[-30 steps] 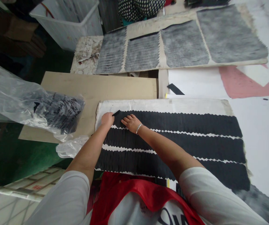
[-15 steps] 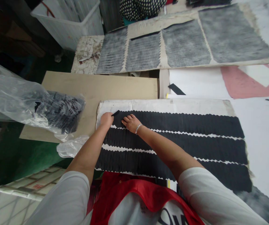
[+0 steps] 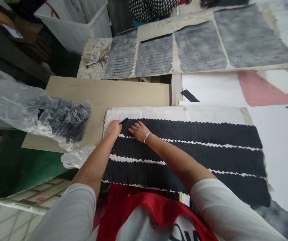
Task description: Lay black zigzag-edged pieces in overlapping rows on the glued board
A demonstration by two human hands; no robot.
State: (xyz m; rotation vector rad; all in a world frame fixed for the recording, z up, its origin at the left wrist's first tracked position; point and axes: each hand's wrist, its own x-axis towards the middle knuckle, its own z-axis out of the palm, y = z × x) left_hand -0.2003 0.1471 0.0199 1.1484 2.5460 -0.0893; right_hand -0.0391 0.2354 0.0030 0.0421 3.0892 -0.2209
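Note:
Three rows of overlapping black strips with pointed ends, such as the top row (image 3: pixel 196 131), lie across a whitish board (image 3: pixel 164 112). At the left end of the top row, my left hand (image 3: pixel 114 128) is closed on a black strip (image 3: pixel 124 121), whose end sticks out past the fingers. My right hand (image 3: pixel 138 131), with a silver bracelet at the wrist, rests palm down on that row just to the right. Its fingers are stretched out and press on the strips. The underside of both hands is hidden.
A clear plastic bag (image 3: pixel 68 117) of black pieces lies on a tan board (image 3: pixel 108 90) at left. Beyond stands a long board with grey-black panels (image 3: pixel 196 47). One loose black strip (image 3: pixel 190 96) lies on white sheets. At upper left, another person's hand (image 3: pixel 2 16) holds a phone.
My right hand has shifted slightly left along the top row. My left hand stays in place. Another person's hand with a phone has come into view at the upper left.

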